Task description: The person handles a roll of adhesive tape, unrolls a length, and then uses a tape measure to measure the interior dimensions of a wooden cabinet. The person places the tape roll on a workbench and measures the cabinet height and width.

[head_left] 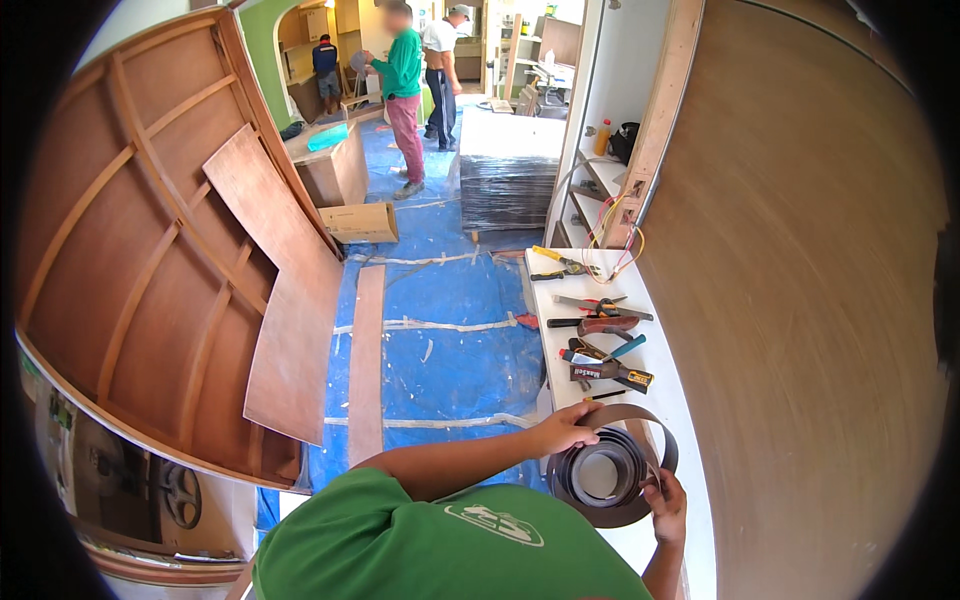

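A roll of dark brown edge banding (572, 487) rests on the white counter close to my body, its turns wound in rings around an open centre. One loose outer loop stands away from the coil. My left hand (565, 430) grips the strip at the upper left of the roll, thumb and fingers closed on it. At the lower right, my right hand (664, 502) pinches the band between thumb and fingers. Just beyond the roll lie a dark tube (594, 371) with a yellow-labelled end piece, a teal-handled tool (626, 347) and a pencil-like stick (604, 395).
Farther along the white counter (625, 290) lie pliers (565, 261), knives and loose wires (612, 235). A large brown panel (800, 300) walls the right. Leftward, plywood (295, 330) leans on a wooden frame (130, 250). Blue sheeting (440, 375) covers the floor; several people stand far off.
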The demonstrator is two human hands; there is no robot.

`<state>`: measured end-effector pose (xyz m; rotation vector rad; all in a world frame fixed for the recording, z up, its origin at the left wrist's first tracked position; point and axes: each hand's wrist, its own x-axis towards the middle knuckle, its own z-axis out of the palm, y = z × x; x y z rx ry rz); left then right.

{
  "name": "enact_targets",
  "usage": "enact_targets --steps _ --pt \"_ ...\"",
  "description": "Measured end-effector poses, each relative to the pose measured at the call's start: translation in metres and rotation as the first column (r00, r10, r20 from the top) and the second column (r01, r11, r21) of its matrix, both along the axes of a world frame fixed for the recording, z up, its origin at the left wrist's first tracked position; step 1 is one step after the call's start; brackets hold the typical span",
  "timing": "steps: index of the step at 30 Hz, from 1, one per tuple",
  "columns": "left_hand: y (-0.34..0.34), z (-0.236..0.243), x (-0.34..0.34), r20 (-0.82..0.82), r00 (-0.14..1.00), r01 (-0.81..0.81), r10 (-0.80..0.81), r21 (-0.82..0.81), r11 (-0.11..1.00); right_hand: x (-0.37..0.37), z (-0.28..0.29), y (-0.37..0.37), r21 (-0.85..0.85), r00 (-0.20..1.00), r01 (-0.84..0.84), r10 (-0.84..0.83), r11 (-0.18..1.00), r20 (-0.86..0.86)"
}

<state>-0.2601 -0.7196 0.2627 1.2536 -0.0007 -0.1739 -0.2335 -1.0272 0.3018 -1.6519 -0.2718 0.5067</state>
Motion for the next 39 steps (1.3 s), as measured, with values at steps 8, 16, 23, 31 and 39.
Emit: enact_targets --steps 8,16,23,31,39 --pt "0.003 0.011 0.004 0.049 0.998 -0.031 0.029 0.039 0.999 0.01 -0.01 0.0 0.069 0.997 0.047 -0.051 0.996 0.052" --pt "0.01 -0.01 0.007 -0.084 0.995 -0.056 0.061 0.059 0.997 0.0 0.003 0.0 -0.002 0.994 -0.084 0.084 0.996 0.067" --pt "0.021 -0.042 0.009 -0.226 0.957 -0.154 0.18 0.128 0.98 -0.002 0.017 0.005 0.318 0.99 0.135 -0.141 0.938 -0.005" --pt "0.031 -0.061 -0.013 -0.549 0.774 -0.287 0.315 0.139 0.948 -0.007 0.033 -0.003 0.466 0.971 0.237 -0.223 0.852 -0.087" --pt "0.033 -0.084 -0.024 -0.649 0.741 -0.277 0.173 -0.06 0.959 -0.012 0.031 -0.019 0.472 0.954 0.299 -0.253 0.829 -0.161"
